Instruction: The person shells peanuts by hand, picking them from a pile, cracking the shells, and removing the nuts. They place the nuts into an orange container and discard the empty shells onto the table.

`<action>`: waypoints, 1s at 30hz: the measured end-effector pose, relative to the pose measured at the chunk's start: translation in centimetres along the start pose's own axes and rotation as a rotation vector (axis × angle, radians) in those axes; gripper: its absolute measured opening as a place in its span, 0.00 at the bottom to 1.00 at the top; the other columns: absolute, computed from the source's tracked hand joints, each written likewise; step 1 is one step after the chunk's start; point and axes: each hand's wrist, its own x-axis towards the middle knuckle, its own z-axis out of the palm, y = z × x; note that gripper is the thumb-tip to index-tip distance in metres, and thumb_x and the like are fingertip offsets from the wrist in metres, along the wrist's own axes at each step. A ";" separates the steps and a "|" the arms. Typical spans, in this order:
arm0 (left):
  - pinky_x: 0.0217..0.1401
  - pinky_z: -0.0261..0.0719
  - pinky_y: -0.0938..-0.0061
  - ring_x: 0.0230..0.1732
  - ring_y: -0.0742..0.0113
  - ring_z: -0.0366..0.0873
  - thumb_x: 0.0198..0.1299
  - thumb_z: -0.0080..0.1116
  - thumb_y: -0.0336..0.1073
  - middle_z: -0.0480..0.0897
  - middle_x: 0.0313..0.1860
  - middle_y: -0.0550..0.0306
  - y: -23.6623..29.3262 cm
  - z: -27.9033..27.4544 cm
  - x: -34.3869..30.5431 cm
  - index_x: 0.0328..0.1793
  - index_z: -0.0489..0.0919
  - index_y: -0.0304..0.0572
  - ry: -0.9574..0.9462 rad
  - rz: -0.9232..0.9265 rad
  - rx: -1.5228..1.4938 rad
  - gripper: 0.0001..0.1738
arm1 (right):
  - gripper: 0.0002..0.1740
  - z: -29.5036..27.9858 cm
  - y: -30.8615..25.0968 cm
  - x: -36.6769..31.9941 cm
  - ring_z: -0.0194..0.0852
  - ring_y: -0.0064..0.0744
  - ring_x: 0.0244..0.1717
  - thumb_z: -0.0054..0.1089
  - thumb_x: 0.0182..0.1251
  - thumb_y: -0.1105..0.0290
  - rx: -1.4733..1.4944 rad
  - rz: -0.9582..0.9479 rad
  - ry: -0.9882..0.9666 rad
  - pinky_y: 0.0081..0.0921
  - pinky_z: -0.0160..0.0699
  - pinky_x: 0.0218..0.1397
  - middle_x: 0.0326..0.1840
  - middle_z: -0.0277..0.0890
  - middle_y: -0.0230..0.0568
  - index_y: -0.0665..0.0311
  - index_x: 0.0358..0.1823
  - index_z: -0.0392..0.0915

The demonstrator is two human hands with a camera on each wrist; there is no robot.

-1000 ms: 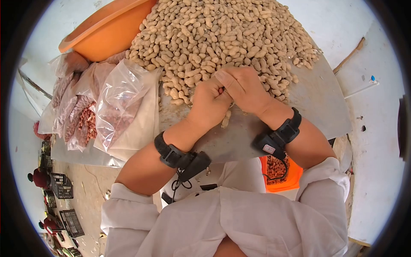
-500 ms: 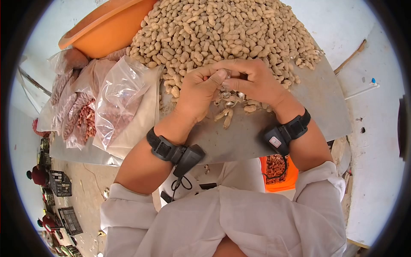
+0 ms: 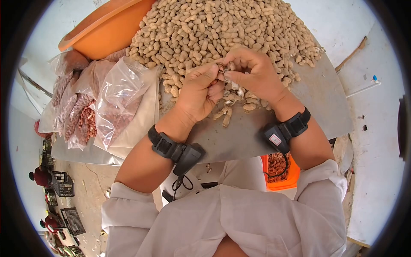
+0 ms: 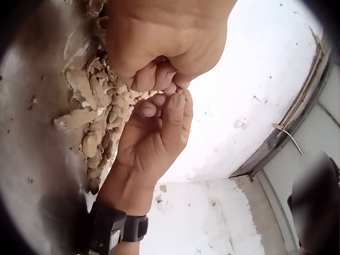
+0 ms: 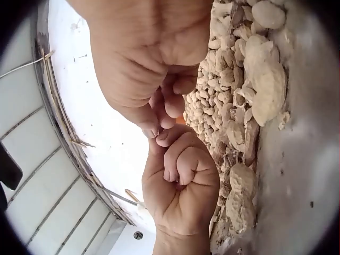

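Thumb and curled fingers of my left hand (image 3: 193, 95) pinch a peanut (image 3: 221, 71) at the fingertips, with dark reddish colour showing there in the head view. The right hand (image 3: 260, 78) meets it from the other side, thumb and forefinger pinching at the peanut's shell. In the right wrist view, the left fingers (image 5: 186, 159) curl into the palm, and a bit of reddish colour shows beneath them. Broken shells and whole peanuts (image 3: 227, 118) lie just below both hands. Behind them rises a large pile of unshelled peanuts (image 3: 222, 30).
Clear plastic bags (image 3: 120, 103) of red kernels lie at the left on the metal tabletop (image 3: 321, 107). An orange basin (image 3: 102, 30) leans at the back left. Below the table's near edge, an orange container (image 3: 291, 177) holds reddish-brown pieces. Black crates (image 3: 63, 184) stand on the floor.
The hands came up and apart from a closed clasp, and the left hand turned to show its fingers. Shell pieces came into view beneath them. Both hands stay joined at the fingertips.
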 end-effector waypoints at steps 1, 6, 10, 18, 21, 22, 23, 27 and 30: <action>0.18 0.54 0.86 0.20 0.80 0.58 0.67 0.47 0.36 0.71 0.27 0.64 0.0 -0.1 0.0 0.40 0.74 0.35 0.005 -0.005 -0.011 0.10 | 0.10 0.3 0.6 0.0 0.58 0.13 0.22 0.63 0.52 0.73 0.051 0.011 0.002 0.14 0.60 0.24 0.21 0.66 0.24 0.64 0.37 0.77; 0.18 0.54 0.86 0.19 0.79 0.57 0.66 0.45 0.35 0.69 0.26 0.63 0.0 -0.4 0.3 0.39 0.73 0.33 0.028 -0.039 -0.080 0.11 | 0.09 0.4 0.2 0.0 0.59 0.14 0.22 0.60 0.52 0.74 0.002 0.037 -0.026 0.15 0.61 0.24 0.21 0.65 0.26 0.64 0.37 0.77; 0.18 0.54 0.86 0.19 0.78 0.57 0.65 0.44 0.35 0.69 0.25 0.62 -0.2 -1.1 0.5 0.36 0.72 0.34 0.017 -0.090 -0.176 0.11 | 0.10 0.5 -0.1 0.0 0.60 0.16 0.21 0.59 0.52 0.75 -0.113 -0.083 -0.028 0.16 0.63 0.24 0.22 0.66 0.28 0.63 0.38 0.77; 0.18 0.54 0.86 0.19 0.79 0.58 0.63 0.45 0.33 0.70 0.26 0.62 -0.1 -0.9 0.5 0.35 0.71 0.34 0.048 -0.150 -0.184 0.09 | 0.12 0.5 -0.5 -0.1 0.61 0.16 0.25 0.61 0.53 0.76 -0.210 -0.121 -0.058 0.16 0.63 0.27 0.25 0.67 0.28 0.62 0.41 0.79; 0.17 0.54 0.87 0.19 0.79 0.58 0.63 0.45 0.32 0.71 0.26 0.61 -0.1 -0.6 0.6 0.36 0.71 0.33 0.028 -0.170 -0.155 0.08 | 0.11 0.7 -0.6 -0.1 0.65 0.19 0.24 0.60 0.52 0.75 -0.244 -0.093 -0.023 0.18 0.66 0.27 0.24 0.70 0.31 0.63 0.39 0.79; 0.17 0.54 0.87 0.19 0.79 0.58 0.63 0.46 0.31 0.71 0.26 0.61 -0.1 -0.6 0.6 0.36 0.71 0.33 0.042 -0.171 -0.155 0.08 | 0.11 0.9 -0.6 0.0 0.67 0.22 0.23 0.59 0.51 0.74 -0.278 -0.094 0.000 0.20 0.68 0.28 0.22 0.71 0.33 0.64 0.38 0.79; 0.17 0.54 0.87 0.19 0.79 0.59 0.63 0.46 0.31 0.71 0.26 0.61 -0.2 -0.6 0.6 0.37 0.72 0.33 0.056 -0.172 -0.155 0.07 | 0.11 0.9 -0.5 0.0 0.70 0.25 0.22 0.58 0.50 0.74 -0.312 -0.096 0.024 0.21 0.70 0.28 0.21 0.72 0.36 0.65 0.37 0.78; 0.17 0.54 0.87 0.19 0.80 0.58 0.63 0.48 0.32 0.71 0.27 0.61 -0.4 -0.7 0.5 0.42 0.72 0.33 0.063 -0.175 -0.153 0.08 | 0.09 1.0 0.2 0.0 0.70 0.22 0.22 0.56 0.50 0.73 -0.306 -0.051 0.069 0.22 0.69 0.27 0.17 0.70 0.35 0.66 0.34 0.78; 0.16 0.54 0.87 0.19 0.80 0.58 0.64 0.49 0.33 0.71 0.28 0.59 -0.4 -1.0 0.7 0.46 0.73 0.33 0.010 -0.187 -0.225 0.10 | 0.07 0.9 0.2 0.0 0.69 0.21 0.21 0.55 0.51 0.73 -0.205 0.035 0.127 0.22 0.69 0.26 0.17 0.70 0.36 0.66 0.32 0.77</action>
